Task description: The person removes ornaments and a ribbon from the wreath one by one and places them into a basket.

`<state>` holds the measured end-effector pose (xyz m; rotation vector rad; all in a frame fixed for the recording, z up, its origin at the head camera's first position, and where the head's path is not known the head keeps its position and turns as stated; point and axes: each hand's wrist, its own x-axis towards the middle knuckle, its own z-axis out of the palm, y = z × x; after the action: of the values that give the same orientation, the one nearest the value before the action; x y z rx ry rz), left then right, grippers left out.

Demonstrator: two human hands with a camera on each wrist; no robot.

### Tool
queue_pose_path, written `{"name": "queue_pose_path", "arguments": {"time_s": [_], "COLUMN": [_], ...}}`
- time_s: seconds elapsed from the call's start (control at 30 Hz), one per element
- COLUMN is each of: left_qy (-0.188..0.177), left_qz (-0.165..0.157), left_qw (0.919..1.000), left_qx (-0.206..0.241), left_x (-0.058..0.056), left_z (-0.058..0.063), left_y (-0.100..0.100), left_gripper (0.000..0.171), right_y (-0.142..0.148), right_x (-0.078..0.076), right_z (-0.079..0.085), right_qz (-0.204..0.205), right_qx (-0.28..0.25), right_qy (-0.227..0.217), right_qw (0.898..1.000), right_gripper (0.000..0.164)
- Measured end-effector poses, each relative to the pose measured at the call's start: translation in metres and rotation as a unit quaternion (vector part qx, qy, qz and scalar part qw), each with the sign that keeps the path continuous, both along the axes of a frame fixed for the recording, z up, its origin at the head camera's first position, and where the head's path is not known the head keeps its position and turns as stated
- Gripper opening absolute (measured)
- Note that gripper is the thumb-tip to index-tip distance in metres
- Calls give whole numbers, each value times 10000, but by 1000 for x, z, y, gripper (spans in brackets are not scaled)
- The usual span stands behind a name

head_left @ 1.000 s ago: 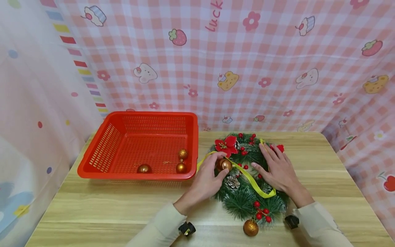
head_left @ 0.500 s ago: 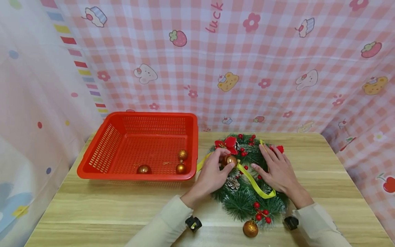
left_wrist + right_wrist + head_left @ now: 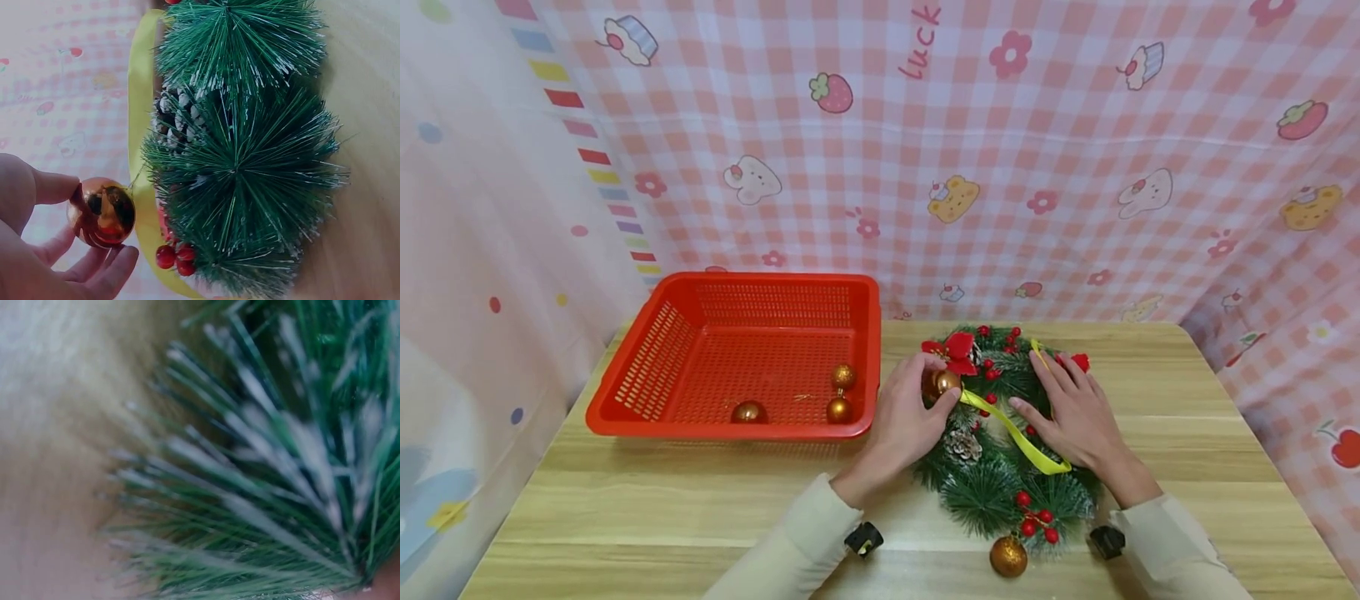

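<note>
The wreath [image 3: 981, 492] seems partly trimmed: one bauble [image 3: 1008, 557] at its edge, another bauble [image 3: 947, 382] pinched in the left hand [image 3: 908, 422], three baubles [image 3: 838, 409] left in the basket [image 3: 730, 430]. The right hand [image 3: 1081, 410] rests straight-fingered.

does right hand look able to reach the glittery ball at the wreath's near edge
Probably yes, by drawing back: the right hand rests on the wreath, and nothing covers the glittery ball.

blurred wreath needles [image 3: 309, 465] (right wrist view)
</note>
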<state>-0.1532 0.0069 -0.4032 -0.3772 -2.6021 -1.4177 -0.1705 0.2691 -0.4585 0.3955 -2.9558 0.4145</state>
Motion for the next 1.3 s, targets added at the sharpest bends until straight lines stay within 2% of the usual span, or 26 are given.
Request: {"name": "queue_pose_path", "arguments": {"time_s": [0.17,0.3,0.6,0.7,0.8,0.97,1.07,1.3], "left_qy": [24,5,-292,-531,-932,-1711,-2053,-2278], "left_qz": [-84,-337,-754,-941,-1072,-1167,-1143,-1012], "left_qw": [9997,9989,9965,9940,9899,9780,9711,9646], "left_qx": [221,316,-226,-160,-2,266,416,864], "left_x": [1,2,5,3,1,-4,-8,-17], "left_z": [5,5,5,5,2,-1,-3,-3], "left_y": [-2,-2,-10,-11,-11,-6,-2,4], "left_gripper": [26,25,31,31,29,32,36,43], "right_y": [0,0,0,0,0,0,0,0], "right_x": [-1,0,0,0,0,0,0,0], "right_z": [0,0,0,1,0,0,0,1], "right_qz": [-13,-15,-35,-26,-26,-42,-49,-49], "right_qx": [19,18,-16,-4,-6,-1,1,31], "right_qy": [-36,-44,-60,-56,-89,-143,-134,-103], "right_qw": [10000,10000,10000,10000,10000,9999,9999,9999], "right_gripper": [82,81,81,81,81,81,81,81]}}
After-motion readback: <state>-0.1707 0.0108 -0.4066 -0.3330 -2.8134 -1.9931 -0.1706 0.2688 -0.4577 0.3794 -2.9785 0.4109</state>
